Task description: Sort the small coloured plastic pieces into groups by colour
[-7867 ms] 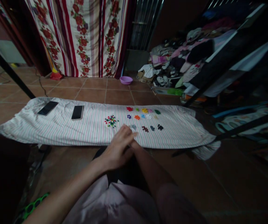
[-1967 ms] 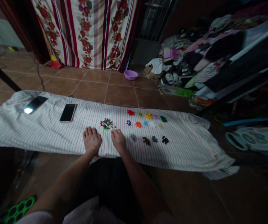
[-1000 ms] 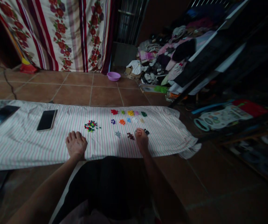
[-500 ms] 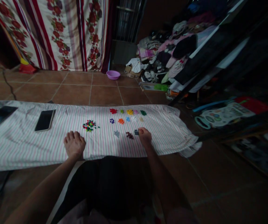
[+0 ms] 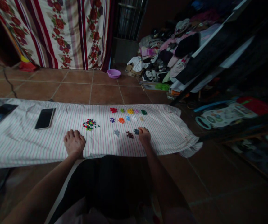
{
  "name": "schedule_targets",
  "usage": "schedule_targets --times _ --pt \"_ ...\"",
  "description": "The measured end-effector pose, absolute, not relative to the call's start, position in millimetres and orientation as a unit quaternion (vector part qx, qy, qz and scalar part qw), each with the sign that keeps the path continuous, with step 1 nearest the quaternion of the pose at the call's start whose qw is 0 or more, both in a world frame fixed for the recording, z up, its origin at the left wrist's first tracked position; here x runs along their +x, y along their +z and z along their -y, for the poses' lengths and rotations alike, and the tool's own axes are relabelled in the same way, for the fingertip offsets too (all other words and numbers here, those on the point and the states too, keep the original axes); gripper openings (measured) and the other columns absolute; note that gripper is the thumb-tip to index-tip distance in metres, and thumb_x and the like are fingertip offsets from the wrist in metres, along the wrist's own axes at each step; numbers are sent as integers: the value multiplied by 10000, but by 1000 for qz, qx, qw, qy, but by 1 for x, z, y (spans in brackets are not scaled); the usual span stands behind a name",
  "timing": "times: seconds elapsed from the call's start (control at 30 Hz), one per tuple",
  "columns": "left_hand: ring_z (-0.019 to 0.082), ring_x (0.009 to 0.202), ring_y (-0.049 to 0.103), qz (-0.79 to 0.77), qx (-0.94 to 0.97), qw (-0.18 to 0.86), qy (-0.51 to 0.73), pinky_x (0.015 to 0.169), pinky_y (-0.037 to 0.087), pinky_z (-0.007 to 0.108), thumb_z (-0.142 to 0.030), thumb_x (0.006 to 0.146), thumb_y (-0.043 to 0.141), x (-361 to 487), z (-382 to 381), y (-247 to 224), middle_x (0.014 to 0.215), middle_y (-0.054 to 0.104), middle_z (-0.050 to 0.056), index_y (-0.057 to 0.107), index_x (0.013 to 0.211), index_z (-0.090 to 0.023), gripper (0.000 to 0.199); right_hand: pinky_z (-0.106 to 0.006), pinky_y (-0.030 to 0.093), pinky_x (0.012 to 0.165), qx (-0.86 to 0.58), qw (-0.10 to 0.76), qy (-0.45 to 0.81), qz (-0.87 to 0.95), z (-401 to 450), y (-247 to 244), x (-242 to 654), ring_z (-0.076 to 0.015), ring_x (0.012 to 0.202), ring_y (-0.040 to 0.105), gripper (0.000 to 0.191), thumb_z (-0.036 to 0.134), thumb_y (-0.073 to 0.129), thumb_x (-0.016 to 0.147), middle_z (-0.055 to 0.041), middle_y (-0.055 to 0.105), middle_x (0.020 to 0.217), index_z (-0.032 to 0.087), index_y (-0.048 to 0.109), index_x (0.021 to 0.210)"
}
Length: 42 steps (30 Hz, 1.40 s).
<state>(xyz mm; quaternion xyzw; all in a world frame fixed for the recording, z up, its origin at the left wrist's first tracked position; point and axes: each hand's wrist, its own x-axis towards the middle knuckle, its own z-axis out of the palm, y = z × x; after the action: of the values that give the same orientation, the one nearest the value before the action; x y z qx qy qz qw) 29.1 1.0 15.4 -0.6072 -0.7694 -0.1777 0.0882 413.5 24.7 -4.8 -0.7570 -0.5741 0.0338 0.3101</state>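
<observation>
On a striped cloth (image 5: 101, 146), my left hand (image 5: 74, 142) rests with its fingers slightly spread, holding nothing, just below a mixed pile of small coloured pieces (image 5: 90, 124). My right hand (image 5: 144, 135) is closed at the right edge of a dark grey pile (image 5: 136, 131); what its fingertips hold, if anything, is too small to make out. Left of it lie a dark brown pile (image 5: 129, 134) and a light grey pile (image 5: 116, 133). Farther back are small single-colour piles, among them red (image 5: 113, 110), yellow (image 5: 130, 111), dark green (image 5: 143, 112) and orange (image 5: 121, 120).
Two phones, one dark (image 5: 44, 118) and one shiny (image 5: 0, 114), lie on the cloth's left part. Beyond it, a purple basin (image 5: 114, 73) stands on the tiled floor near a flowered curtain (image 5: 61, 34). Clothes (image 5: 166, 53) are heaped at the back right.
My right hand has shifted very slightly, and some dark pieces now show just behind its knuckles. My left hand stays in place on the cloth. The view has tilted slightly.
</observation>
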Motion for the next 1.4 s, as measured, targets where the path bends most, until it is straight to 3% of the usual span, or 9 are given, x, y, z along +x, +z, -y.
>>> schedule_targets --times 0.3,0.53,0.9,1.17,1.4 --pt "330 1241 440 772 -605 98 -169 1004 340 481 -287 860 344 27 -3 10 1253 542 202 573 1047 -116 341 -350 446 875 -745 325 -16 582 -37 9 391 -226 913 595 370 186 372 818 -116 691 941 140 701 980" --pt "338 1294 411 774 -601 86 -180 1034 313 505 -275 856 368 27 -4 7 1311 525 209 559 1143 -113 382 -317 454 882 -645 341 62 681 -61 19 316 -203 923 602 303 211 422 862 -80 693 968 183 708 958" --pt "353 1315 398 779 -596 66 -183 1057 309 504 -269 867 354 28 -4 10 1346 503 224 555 1187 -73 426 -292 417 907 -570 255 144 768 -83 11 197 -181 980 569 262 164 492 890 -47 686 998 233 709 1019" --pt "349 1315 401 779 -597 65 -178 1054 315 502 -260 866 367 29 -4 14 1346 505 229 565 1172 -76 408 -307 406 844 -623 196 117 748 -96 17 170 -210 948 550 176 233 567 875 -74 661 958 235 695 996" --pt "356 1315 401 776 -600 65 -182 1058 312 509 -261 868 365 28 -4 12 1347 501 241 556 1193 -57 429 -289 399 828 -650 160 121 733 -95 23 161 -201 975 548 158 198 536 884 -66 660 966 225 662 977"
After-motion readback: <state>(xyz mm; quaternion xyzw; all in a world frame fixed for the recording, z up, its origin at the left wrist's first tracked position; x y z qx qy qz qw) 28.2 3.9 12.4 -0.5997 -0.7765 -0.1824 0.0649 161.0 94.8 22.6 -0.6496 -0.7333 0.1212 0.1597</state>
